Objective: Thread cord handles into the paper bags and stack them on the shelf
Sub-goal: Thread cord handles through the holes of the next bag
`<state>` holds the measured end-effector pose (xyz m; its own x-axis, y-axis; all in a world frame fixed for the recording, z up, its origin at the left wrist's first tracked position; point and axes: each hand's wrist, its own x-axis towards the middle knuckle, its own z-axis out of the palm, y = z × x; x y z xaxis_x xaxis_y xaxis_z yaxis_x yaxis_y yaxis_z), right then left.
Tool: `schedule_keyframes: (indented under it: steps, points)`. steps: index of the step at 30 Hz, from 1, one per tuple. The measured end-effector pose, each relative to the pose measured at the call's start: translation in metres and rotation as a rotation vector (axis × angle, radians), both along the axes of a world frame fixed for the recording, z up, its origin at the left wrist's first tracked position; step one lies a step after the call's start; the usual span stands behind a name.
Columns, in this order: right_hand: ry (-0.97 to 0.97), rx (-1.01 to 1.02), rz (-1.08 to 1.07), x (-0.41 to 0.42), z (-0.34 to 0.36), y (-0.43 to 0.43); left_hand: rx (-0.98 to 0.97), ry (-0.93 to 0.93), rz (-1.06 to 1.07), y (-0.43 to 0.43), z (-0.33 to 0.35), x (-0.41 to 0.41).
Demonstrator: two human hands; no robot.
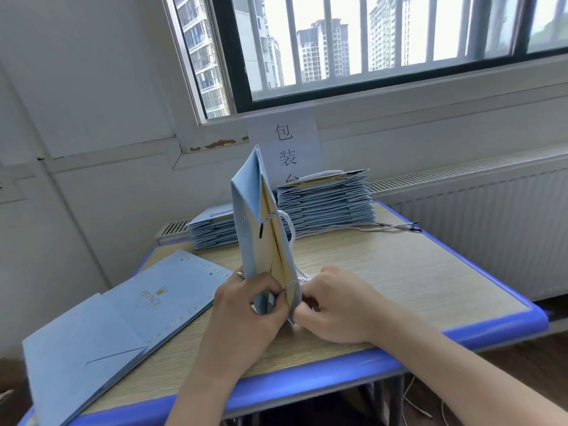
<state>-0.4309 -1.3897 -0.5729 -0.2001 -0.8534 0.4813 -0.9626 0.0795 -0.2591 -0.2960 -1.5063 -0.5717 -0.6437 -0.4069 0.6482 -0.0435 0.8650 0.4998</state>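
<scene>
Above the table (399,272), your left hand (246,305) grips the stiff, light bag (249,210); your right hand (335,302) pinches the limp cord (292,232)

Bright daylight floods through the window (384,41); wide-angle edges bend, slightly soft.

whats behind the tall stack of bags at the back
A paper sign on the wall; the tall stack covers its bottom edge and most of the third character.
</scene>
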Motion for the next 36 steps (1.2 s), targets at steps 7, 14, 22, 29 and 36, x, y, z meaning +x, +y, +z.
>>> schedule_keyframes:
  steps: [7, 14, 22, 29, 36]
  points:
    - [-0.009, -0.001, -0.019, 0.0, 0.002, 0.0, -0.004, -0.006, 0.016, 0.002, 0.0, 0.001]
    - [0.043, 0.03, -0.014, -0.001, 0.001, 0.001, -0.014, 0.024, -0.029, 0.008, 0.005, 0.004]
    - [0.093, -0.008, -0.017, -0.001, -0.003, -0.001, -0.293, 0.37, 0.281, 0.008, 0.019, 0.0]
    - [0.105, -0.003, -0.001, 0.0, -0.001, 0.0, -0.256, 0.467, 0.324, 0.009, 0.044, -0.013]
    - [0.096, -0.016, -0.009, -0.001, -0.004, -0.001, -0.282, 0.463, 0.309, 0.01, 0.032, -0.023]
